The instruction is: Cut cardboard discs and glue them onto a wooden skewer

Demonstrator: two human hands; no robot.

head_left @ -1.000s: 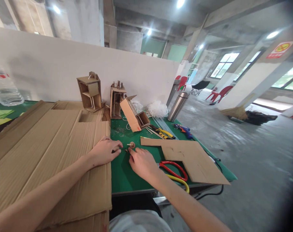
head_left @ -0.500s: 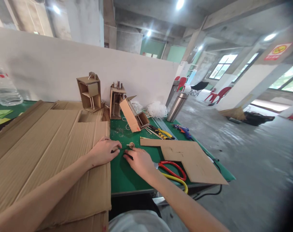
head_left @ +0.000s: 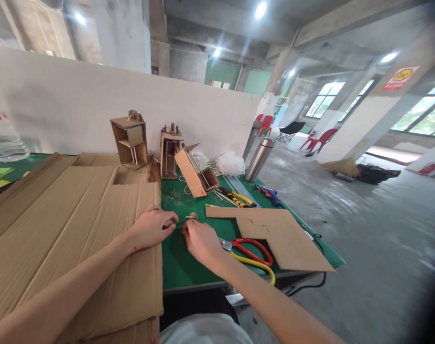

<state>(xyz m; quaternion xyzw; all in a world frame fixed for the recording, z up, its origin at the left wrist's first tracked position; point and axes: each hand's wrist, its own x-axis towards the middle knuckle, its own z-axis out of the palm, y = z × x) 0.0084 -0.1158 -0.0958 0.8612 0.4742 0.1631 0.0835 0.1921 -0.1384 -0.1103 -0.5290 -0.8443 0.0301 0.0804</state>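
My left hand [head_left: 153, 226] rests at the right edge of the big cardboard sheet [head_left: 70, 229], fingers curled together on a thin dark stick that lies on the green mat [head_left: 189, 258]. My right hand [head_left: 199, 239] is beside it, fingers pinched at the other end of that stick. A small cardboard disc on a peg [head_left: 193, 216] stands just beyond my fingertips. Red and yellow scissors [head_left: 251, 252] lie right of my right wrist.
A cut cardboard piece [head_left: 278, 231] lies at the right. Cardboard models [head_left: 129, 139] [head_left: 169, 150] and an open box [head_left: 196, 172] stand at the back, with pliers [head_left: 237, 197], a glue gun [head_left: 271, 193], white string [head_left: 232, 163], a steel flask [head_left: 258, 158] and a plastic bottle [head_left: 2, 138].
My right hand has slid left toward my left hand, uncovering the scissors' blades. The camera has tipped slightly; the left hand has hardly moved.
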